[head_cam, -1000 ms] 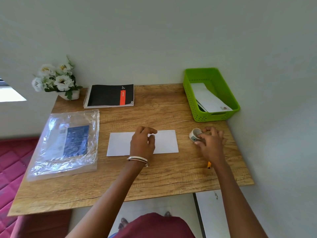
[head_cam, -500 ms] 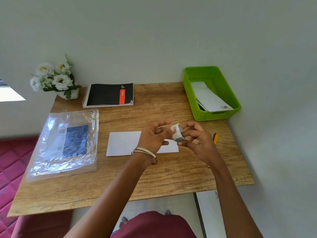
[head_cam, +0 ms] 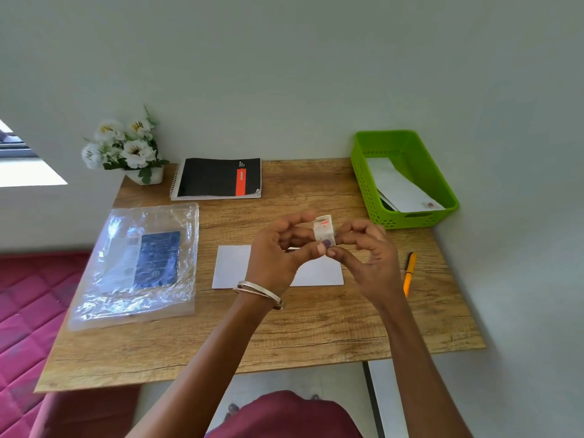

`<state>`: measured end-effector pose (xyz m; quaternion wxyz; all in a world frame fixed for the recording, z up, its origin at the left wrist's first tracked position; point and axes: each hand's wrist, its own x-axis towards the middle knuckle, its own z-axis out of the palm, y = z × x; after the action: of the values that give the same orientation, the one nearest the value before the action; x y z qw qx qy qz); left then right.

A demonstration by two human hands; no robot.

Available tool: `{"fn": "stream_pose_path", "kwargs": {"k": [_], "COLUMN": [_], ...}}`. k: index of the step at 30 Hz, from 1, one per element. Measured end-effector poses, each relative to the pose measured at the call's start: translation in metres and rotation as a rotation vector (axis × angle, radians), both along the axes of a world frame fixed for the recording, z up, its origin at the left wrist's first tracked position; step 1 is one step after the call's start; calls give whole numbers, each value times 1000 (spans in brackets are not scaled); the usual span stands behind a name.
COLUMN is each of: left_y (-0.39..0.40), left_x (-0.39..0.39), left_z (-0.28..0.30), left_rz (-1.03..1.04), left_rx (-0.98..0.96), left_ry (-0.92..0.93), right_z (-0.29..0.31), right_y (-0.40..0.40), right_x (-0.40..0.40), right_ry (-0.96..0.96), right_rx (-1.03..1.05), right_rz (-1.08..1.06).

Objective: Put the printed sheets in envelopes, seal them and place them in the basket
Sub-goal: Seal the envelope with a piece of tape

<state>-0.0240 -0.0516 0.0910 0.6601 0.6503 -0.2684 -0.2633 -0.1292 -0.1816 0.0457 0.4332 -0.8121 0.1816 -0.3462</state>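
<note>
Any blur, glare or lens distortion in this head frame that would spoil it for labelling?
Head view: even, soft daylight; glare only on the plastic bag, washing out part of its blue insert. Slight motion blur on the left hand, right hand and the tape roll they hold. Wide-angle bending tilts the table edges and green basket. The envelope is sharp.

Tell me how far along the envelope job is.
Done: at least two white envelopes lie in the green basket. In hand: both hands, left hand and right hand, hold a tape roll above the envelope on the table. Left: tape it shut and put it in the basket.
</note>
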Motion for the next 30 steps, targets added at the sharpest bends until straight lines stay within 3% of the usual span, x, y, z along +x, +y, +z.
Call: {"fn": "stream_pose_path", "kwargs": {"k": [10, 19, 21, 26, 30], "left_y": [14, 19, 21, 22, 24], "left_x": [6, 0, -1, 1, 2], "left_z": [0, -4, -6, -18, -19], "left_rz": [123, 227, 267, 324, 312], "left_rx": [14, 28, 44, 71, 107], "left_ry": [-89, -225, -346, -849, -1005], "right_z": [7, 13, 13, 13, 18], "right_y": [9, 24, 25, 26, 28], "right_x": [4, 12, 13, 14, 14], "right_ry": [-8, -19, -29, -25, -37], "right_rx": [-64, 42, 61, 93, 118], "right_rz": [62, 107, 106, 105, 121]}}
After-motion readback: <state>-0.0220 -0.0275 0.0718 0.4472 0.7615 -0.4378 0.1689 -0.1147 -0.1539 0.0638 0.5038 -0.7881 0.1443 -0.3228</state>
